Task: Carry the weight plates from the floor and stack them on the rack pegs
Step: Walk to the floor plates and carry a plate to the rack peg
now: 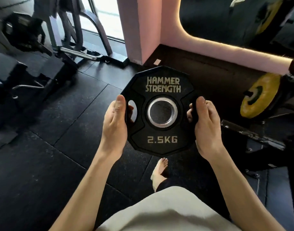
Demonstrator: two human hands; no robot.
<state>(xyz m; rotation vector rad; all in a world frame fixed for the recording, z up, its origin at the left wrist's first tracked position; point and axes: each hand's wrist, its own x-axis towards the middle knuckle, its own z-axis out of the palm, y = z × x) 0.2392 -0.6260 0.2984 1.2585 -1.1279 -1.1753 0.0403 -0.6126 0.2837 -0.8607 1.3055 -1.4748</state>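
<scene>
A black Hammer Strength 2.5 kg plate (161,110) is held up off the floor in front of the person, face toward the camera, lettering upright, its steel-ringed centre hole in the middle. The left hand (115,125) grips the plate's left edge: the thumb lies along the front of the rim and the fingertips (131,109) show through the left grip slot, curled round from behind. The right hand (207,125) clamps the right edge the same way, thumb on the front, fingers wrapped through the right slot.

Below the plate a bare foot (159,172) stands on the black rubber floor tiles (43,172), and a pale shirt hem (167,212) fills the bottom of the view.

To the right, a yellow plate (259,95) sits on what looks like a rack peg, though that side is blurred and the mount is hard to make out; a dark bar (252,135) runs along the floor just beneath it. A second yellow plate (269,15) shows at the upper right in what may be a mirror. A pink pillar (138,27) stands behind the held plate, and dark gym machine frames (43,47) fill the upper left, well apart from the hands
</scene>
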